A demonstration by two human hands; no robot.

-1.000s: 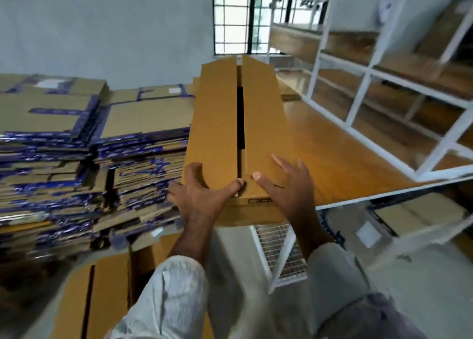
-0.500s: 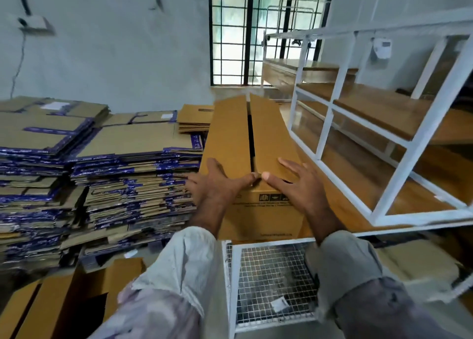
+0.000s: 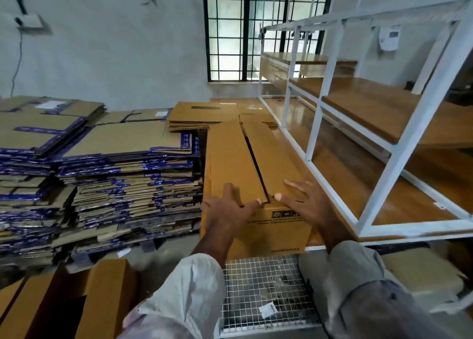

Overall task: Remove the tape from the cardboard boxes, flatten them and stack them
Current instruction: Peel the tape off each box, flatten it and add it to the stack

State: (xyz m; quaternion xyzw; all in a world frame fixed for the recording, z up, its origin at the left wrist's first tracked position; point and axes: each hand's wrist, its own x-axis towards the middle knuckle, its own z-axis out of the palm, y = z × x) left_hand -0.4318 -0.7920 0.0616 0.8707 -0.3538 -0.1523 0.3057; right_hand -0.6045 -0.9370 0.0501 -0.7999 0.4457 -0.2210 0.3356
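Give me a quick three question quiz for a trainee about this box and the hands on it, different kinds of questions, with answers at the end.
1. True or false: both hands rest on top of the box.
2. What lies left of the box? A) flattened stacks B) a ladder C) a bin
3. Fill in: between the top flaps runs a dark ____.

Key: 1 true, the left hand and right hand lie spread on the flaps. 2 A, the stacks. 3 gap.

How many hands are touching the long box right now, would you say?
2: left hand and right hand, both flat on the near end of the box.
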